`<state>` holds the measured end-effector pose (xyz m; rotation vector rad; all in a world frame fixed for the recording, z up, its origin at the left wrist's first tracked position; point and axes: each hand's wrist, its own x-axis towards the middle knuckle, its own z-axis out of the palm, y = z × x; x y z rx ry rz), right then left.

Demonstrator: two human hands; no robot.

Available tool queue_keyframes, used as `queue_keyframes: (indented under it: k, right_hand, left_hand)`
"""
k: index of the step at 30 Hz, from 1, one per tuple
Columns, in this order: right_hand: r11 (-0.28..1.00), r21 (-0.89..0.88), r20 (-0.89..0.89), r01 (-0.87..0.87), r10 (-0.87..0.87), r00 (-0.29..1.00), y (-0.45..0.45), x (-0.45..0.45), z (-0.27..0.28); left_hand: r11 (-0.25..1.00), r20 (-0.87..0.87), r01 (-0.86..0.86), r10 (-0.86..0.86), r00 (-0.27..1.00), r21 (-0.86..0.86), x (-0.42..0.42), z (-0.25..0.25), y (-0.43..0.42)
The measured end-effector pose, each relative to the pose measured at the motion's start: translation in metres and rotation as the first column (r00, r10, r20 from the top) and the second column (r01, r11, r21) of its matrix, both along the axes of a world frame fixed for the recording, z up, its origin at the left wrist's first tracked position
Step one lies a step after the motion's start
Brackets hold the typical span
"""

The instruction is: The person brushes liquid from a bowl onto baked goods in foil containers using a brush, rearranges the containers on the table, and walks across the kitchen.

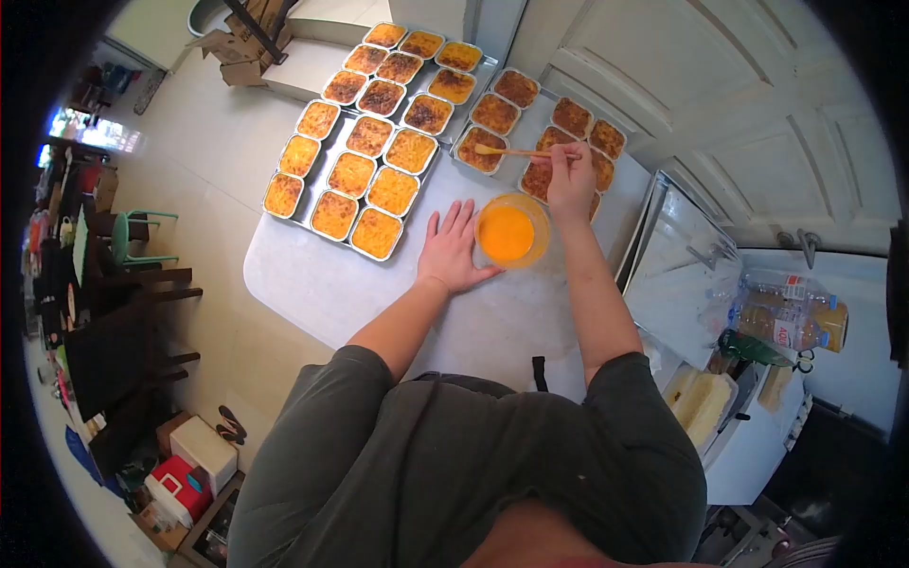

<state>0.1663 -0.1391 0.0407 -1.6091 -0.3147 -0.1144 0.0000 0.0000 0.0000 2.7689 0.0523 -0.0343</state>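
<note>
My right hand (571,185) is closed around the thin handle of a small brush (516,152). The brush's pale tip is over a foil tray of browned baked food (481,150), and whether it touches the surface I cannot tell. Just left of a clear bowl (542,248) of orange liquid (506,233), my left hand (452,248) lies flat on the white table (492,327) with fingers spread. Several more foil trays, topped orange and brown, stand in groups; one group (568,118) is partly hidden behind my right hand.
Metal baking sheets (437,168) hold many of the foil trays at the table's far side. A white panelled door (653,85) stands beyond. Plastic bottles (786,308) lie at right. A green stool (123,237), dark chairs and a red cooler (180,488) are at left.
</note>
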Motion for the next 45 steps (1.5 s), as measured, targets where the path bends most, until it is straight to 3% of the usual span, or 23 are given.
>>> queue_keyframes:
  k: [2,5,8,11,14,17,23,26,30,36,39,45]
  right_hand:
    - [0.969,-0.245,0.082,0.026,-0.006,0.997,-0.005,-0.001,0.000]
    - [0.982,-0.171,0.063,0.082,-0.073,0.995,-0.011,-0.011,0.016]
    - [0.988,0.155,0.003,0.021,-0.022,1.000,0.007,-0.009,0.011]
    - [0.996,-0.083,0.075,0.025,-0.019,0.997,0.004,-0.008,0.010]
    - [0.985,-0.156,0.088,0.074,-0.061,0.994,-0.008,-0.008,0.016]
    - [0.998,0.044,0.108,0.051,-0.055,0.993,0.004,-0.009,0.018]
    - [0.943,-0.304,0.187,0.134,-0.078,0.979,-0.012,-0.011,0.014]
    - [0.980,0.144,0.053,0.134,-0.143,0.988,-0.024,-0.030,0.035]
    - [0.983,0.152,0.084,0.107,-0.121,0.989,-0.051,-0.067,0.053]
    - [0.939,-0.324,0.016,-0.117,0.129,0.992,-0.037,-0.109,0.031]
    - [0.915,-0.356,0.016,-0.189,0.209,0.978,-0.035,-0.115,0.034]
    - [0.971,-0.213,-0.032,-0.108,0.104,0.994,-0.058,-0.107,0.041]
  left_hand:
    - [1.000,0.009,0.003,-0.003,1.000,0.007,0.002,-0.001,0.004]
    - [1.000,0.004,0.002,-0.002,1.000,-0.004,-0.001,0.002,-0.003]
    - [1.000,-0.003,-0.001,0.001,1.000,0.004,-0.002,0.001,-0.001]
    - [1.000,0.002,-0.003,0.003,1.000,0.005,-0.001,0.001,0.000]
    - [1.000,0.013,-0.001,0.001,1.000,-0.006,0.000,0.002,0.001]
    - [1.000,0.024,-0.002,0.002,1.000,-0.001,0.000,0.001,0.000]
    - [1.000,-0.015,-0.001,0.001,1.000,0.016,0.001,0.004,0.000]
    - [1.000,0.001,-0.003,0.003,1.000,0.017,0.000,0.000,0.000]
    - [1.000,0.004,-0.002,0.002,1.000,0.015,0.001,0.002,0.000]
    - [1.000,0.015,-0.006,0.006,1.000,0.021,0.000,0.002,-0.001]
    - [1.000,0.021,-0.004,0.003,1.000,0.030,0.001,-0.001,0.000]
    - [0.999,0.011,-0.003,0.002,1.000,0.041,0.000,-0.003,-0.001]
